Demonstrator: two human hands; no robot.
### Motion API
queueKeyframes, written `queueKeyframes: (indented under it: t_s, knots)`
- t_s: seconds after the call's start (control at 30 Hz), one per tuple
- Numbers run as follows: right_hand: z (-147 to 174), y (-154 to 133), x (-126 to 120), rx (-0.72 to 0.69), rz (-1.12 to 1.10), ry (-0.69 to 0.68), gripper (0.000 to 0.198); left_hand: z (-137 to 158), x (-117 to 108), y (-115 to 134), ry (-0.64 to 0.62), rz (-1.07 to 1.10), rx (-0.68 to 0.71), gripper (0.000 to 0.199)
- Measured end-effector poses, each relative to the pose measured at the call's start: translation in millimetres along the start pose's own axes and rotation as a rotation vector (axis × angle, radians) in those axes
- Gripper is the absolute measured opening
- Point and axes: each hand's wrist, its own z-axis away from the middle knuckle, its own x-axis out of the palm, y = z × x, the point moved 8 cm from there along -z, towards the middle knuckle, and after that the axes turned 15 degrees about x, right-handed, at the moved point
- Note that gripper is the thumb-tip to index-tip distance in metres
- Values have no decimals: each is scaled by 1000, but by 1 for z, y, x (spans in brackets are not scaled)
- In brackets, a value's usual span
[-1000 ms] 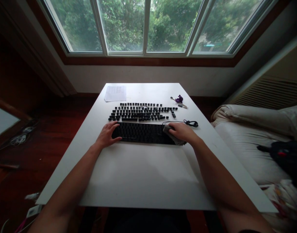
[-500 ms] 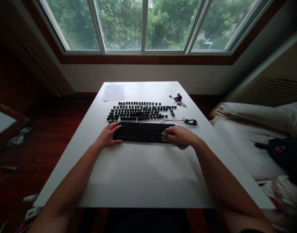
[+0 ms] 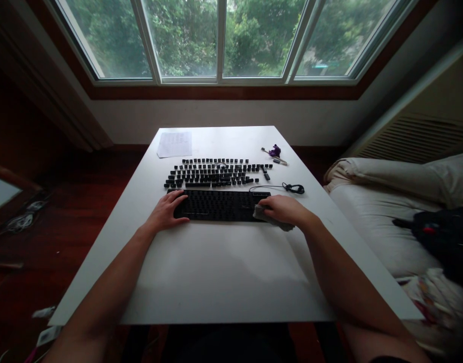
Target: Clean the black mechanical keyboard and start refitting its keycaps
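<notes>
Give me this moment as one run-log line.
left hand: spread over left end of keyboard; right hand: holding grey cloth at right end; loose keycaps: rows beyond keyboard; cable: bundled beyond right hand

With the black keyboard base point(image 3: 216, 205) as the dial's centre, the left hand point(image 3: 167, 210) spreads over its 9 o'clock end, fingertips and thumb on it. At its 3 o'clock end, the right hand point(image 3: 284, 209) grips a grey cloth point(image 3: 259, 212) against the base. Just beyond, at 12 o'clock, loose black keycaps point(image 3: 216, 177) stand in rows on the white table point(image 3: 224, 277). A bundled black cable point(image 3: 294, 188) lies between 2 and 3; a crumpled purple item point(image 3: 275, 150) between 1 and 2; printed paper point(image 3: 174, 144) near 11. Well apart, a pale sofa point(image 3: 371, 222) fills 3 o'clock; a window point(image 3: 218, 45) spans 12.
</notes>
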Motion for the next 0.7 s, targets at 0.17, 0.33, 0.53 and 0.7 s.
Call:
queueKeyframes:
  t_s: [0.17,0.33,0.53,0.7]
  knots:
    - [-1,-15,-15,-29,49,88,20,0,0,-1,0,-6,-9,86]
    - [-13,-37,-20,-36,3,296,30,0,0,-1,3,0,-9,86]
    - [-34,-8,-2,-33,79,236,37,1,0,-3,-7,-3,-24,86]
    - [-33,51,-8,110,157,129,37,3,-1,-3,-14,-6,-18,86]
